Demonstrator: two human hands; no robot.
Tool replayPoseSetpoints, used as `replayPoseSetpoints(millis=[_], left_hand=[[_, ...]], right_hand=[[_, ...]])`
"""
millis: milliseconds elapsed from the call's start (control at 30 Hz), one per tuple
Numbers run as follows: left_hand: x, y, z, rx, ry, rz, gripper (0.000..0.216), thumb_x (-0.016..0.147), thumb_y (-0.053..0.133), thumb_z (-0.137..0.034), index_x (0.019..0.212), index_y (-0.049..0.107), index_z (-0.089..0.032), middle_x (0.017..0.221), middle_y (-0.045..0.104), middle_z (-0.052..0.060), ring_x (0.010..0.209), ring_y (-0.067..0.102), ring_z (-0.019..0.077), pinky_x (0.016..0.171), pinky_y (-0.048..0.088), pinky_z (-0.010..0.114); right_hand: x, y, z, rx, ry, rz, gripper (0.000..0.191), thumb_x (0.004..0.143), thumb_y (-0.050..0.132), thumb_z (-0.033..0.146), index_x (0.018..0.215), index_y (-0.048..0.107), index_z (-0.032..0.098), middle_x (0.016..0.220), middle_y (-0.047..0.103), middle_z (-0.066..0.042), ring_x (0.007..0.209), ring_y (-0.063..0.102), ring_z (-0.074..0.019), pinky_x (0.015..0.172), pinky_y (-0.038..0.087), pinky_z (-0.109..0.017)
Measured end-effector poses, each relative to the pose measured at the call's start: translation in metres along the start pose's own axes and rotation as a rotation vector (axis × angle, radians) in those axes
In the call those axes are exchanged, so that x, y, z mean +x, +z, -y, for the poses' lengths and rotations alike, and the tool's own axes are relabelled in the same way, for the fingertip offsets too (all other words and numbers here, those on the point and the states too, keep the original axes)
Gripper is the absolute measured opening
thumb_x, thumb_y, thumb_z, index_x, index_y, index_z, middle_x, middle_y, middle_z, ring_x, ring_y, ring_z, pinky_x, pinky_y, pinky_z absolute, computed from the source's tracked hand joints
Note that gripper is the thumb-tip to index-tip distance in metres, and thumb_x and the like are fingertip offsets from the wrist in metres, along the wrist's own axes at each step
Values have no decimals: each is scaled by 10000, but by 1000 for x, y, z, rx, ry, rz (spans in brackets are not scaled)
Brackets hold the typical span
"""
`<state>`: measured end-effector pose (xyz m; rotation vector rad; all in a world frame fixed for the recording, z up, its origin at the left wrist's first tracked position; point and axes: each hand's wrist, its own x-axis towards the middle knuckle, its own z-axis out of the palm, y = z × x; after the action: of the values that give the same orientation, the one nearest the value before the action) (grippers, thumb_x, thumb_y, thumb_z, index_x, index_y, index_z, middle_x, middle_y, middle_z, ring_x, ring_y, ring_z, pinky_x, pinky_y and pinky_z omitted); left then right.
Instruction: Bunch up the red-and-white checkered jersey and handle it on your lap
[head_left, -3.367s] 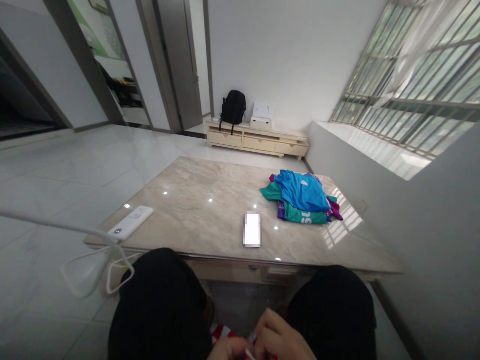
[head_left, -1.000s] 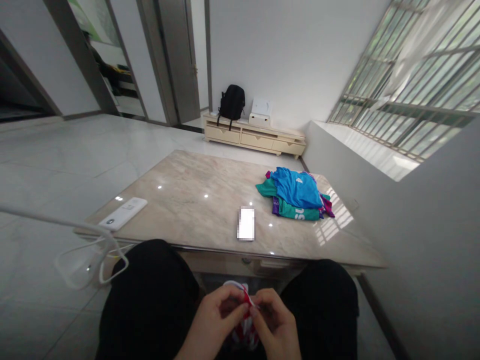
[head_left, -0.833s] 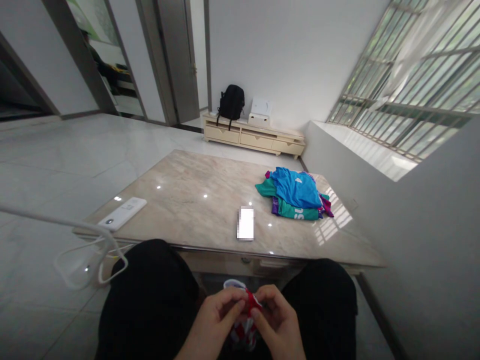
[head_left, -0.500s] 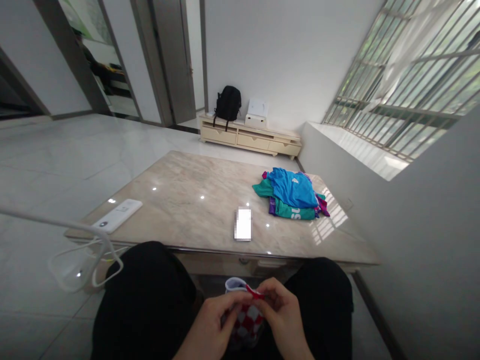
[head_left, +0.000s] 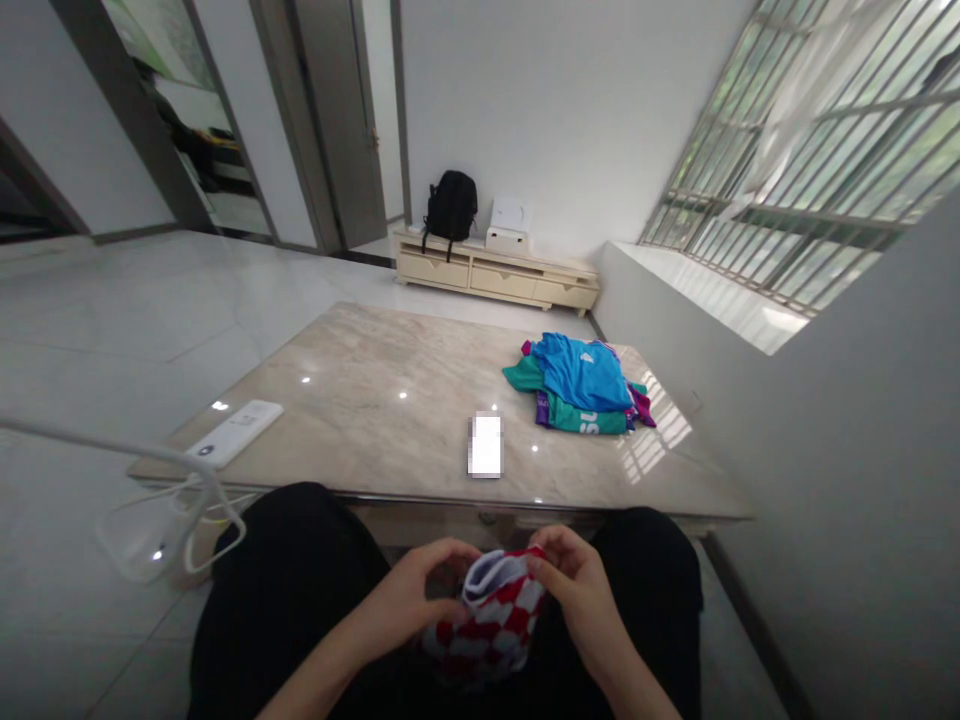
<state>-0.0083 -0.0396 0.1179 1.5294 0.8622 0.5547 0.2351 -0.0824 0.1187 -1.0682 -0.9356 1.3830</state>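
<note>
A checked sock [head_left: 487, 625] lies between the hands below the counter's [head_left: 360, 385] near edge, its long axis slanting from cuff down-left. The right hand [head_left: 576, 588] pinches the cuff; the half-open left hand [head_left: 405, 590] is beside it, its grip unclear.

Beyond the marble-topped table [head_left: 360, 400] we see a low cream cabinet [head_left: 495, 283] with 3 drawers against a white wall [head_left: 525, 120]. Right of the table, daylight enters through a barred window [head_left: 795, 150]; left of it, glossy white floor tiles [head_left: 127, 320] run toward a grey door [head_left: 337, 110].
</note>
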Motion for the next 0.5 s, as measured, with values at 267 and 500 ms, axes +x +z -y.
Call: replayPoseSetpoints(millis=[267,500], left_hand=[[8,10,-9,293,167,-134,215,888,650,-256,1067,763,-227,1064,756,61,1032,673,245,932,497,331],[23,-6,-25,347,177,-292,290,882,548,-206,1059,778,-212,1078,787,81,1033,710,258,940,522,341]], right_hand=[[7,8,-2,116,24,-26,355,730,901,417,829,647,190,746,635,16,653,561,-135,623,436,-236],[30,-14,18,-317,-187,-66,297,846,774,450,884,626,195,734,614,13,671,554,-160,627,417,-259]])
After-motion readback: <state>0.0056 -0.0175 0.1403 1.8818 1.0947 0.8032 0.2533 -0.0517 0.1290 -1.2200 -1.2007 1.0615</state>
